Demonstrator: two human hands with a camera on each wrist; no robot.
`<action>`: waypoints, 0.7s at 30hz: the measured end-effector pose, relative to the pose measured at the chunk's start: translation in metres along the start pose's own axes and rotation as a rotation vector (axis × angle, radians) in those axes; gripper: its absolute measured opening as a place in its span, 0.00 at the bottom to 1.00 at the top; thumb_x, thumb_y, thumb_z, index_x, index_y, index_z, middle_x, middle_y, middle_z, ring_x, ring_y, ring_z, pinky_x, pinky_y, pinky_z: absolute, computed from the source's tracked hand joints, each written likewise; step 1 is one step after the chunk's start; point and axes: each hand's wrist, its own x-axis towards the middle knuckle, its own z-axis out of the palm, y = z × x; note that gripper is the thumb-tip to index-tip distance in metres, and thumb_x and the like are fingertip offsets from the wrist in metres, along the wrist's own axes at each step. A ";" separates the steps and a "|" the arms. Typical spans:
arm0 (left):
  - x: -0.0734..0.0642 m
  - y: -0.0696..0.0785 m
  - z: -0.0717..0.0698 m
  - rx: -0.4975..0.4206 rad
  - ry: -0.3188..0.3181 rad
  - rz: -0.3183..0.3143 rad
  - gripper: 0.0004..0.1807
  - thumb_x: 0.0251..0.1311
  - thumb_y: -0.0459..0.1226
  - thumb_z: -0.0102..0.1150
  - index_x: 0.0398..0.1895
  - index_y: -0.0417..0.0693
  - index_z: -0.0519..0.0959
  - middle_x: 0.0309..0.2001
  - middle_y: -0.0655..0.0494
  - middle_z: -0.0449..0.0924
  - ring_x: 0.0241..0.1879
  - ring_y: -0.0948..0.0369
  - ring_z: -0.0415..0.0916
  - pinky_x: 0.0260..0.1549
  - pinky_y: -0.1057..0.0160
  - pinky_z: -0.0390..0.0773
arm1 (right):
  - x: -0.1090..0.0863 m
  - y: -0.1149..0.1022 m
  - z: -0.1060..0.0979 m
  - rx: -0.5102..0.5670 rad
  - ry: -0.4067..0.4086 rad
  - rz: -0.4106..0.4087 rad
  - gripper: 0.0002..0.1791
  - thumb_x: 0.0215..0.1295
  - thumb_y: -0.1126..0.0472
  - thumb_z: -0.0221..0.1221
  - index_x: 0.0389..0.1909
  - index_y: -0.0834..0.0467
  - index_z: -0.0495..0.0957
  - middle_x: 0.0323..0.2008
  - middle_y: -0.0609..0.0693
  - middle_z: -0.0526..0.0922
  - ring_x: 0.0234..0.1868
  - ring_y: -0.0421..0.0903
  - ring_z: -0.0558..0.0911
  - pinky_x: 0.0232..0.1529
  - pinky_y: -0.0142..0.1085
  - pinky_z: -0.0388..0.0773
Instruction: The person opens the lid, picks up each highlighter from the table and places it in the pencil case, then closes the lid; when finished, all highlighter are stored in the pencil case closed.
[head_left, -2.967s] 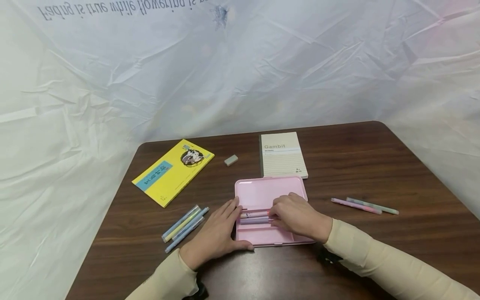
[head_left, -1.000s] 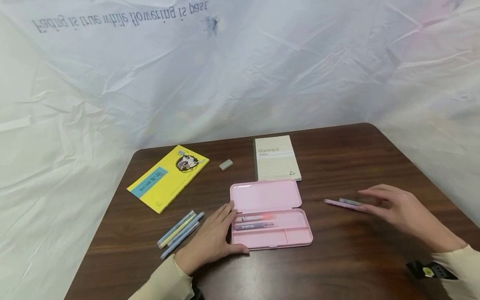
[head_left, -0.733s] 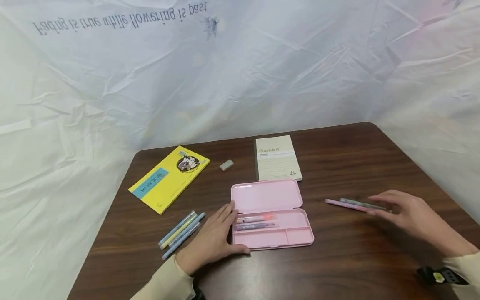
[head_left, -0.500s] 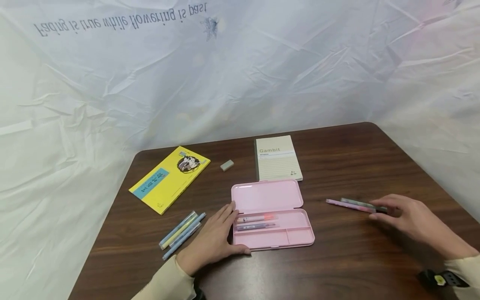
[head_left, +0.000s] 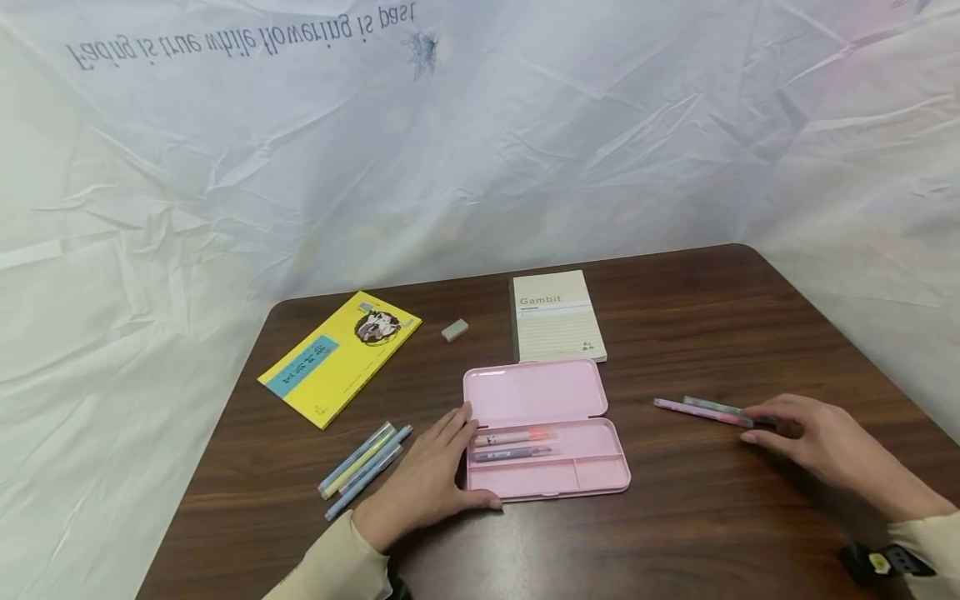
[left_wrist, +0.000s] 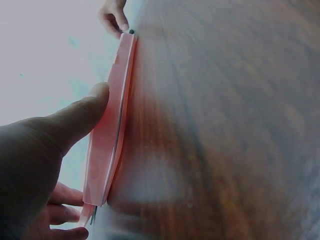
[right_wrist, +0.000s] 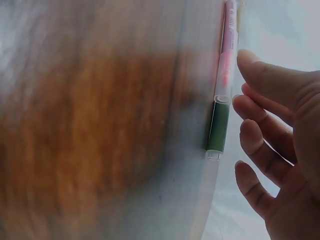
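Note:
An opened pink pencil case (head_left: 525,480) lies at mid-table, two pens in its long compartment: a white one with an orange-red tip (head_left: 510,437) and a purple-grey one (head_left: 510,453). My left hand (head_left: 420,483) holds the case's left end, thumb along the front wall and fingers at the left side, as the left wrist view also shows. At right, my right hand (head_left: 825,442) is at the near end of a green pen (head_left: 711,405), which lies beside a pink pen (head_left: 693,409). In the right wrist view its fingers are loosely curved, beside the pens' ends.
Several blue and yellow pens (head_left: 363,462) lie in a bunch left of my left hand. Farther back are a yellow notebook (head_left: 345,358), a grey eraser (head_left: 454,331) and a cream notebook (head_left: 558,321) behind the case lid. White sheeting (head_left: 465,167) hangs beyond the table's edges.
My right hand has left the pens inside the case and moved right to the loose green and pink pens, then shifted slightly along them. My left hand stays on the case.

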 end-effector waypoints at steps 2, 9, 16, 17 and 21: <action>0.000 0.000 0.000 0.000 0.001 0.001 0.61 0.46 0.73 0.63 0.76 0.43 0.61 0.79 0.48 0.48 0.77 0.47 0.49 0.70 0.41 0.58 | 0.000 0.000 0.001 -0.003 -0.002 0.002 0.20 0.55 0.49 0.73 0.45 0.54 0.86 0.38 0.44 0.85 0.32 0.26 0.72 0.28 0.34 0.73; 0.000 -0.001 0.002 0.005 0.007 0.008 0.61 0.46 0.73 0.63 0.76 0.43 0.61 0.79 0.47 0.48 0.77 0.47 0.49 0.70 0.41 0.58 | 0.003 -0.002 0.004 -0.007 -0.001 0.002 0.18 0.54 0.49 0.73 0.44 0.52 0.86 0.38 0.43 0.85 0.34 0.30 0.77 0.30 0.37 0.76; 0.001 -0.001 0.001 0.004 0.019 0.013 0.61 0.45 0.72 0.64 0.75 0.42 0.61 0.79 0.47 0.49 0.76 0.46 0.49 0.70 0.42 0.58 | 0.007 -0.006 0.005 0.018 -0.035 -0.018 0.13 0.57 0.50 0.72 0.42 0.47 0.87 0.37 0.40 0.85 0.35 0.29 0.77 0.30 0.34 0.75; 0.001 -0.001 0.001 0.003 0.020 0.013 0.61 0.45 0.72 0.64 0.75 0.42 0.61 0.79 0.47 0.49 0.76 0.47 0.49 0.70 0.42 0.58 | 0.007 -0.006 0.005 0.016 -0.041 -0.017 0.13 0.57 0.50 0.72 0.42 0.47 0.87 0.37 0.40 0.85 0.35 0.29 0.77 0.30 0.34 0.75; 0.001 0.000 0.001 0.005 0.026 0.017 0.61 0.45 0.72 0.65 0.75 0.41 0.62 0.79 0.46 0.49 0.76 0.47 0.49 0.70 0.42 0.58 | 0.007 -0.005 0.007 0.007 -0.055 -0.016 0.12 0.57 0.50 0.72 0.42 0.47 0.87 0.37 0.39 0.84 0.34 0.29 0.76 0.29 0.34 0.75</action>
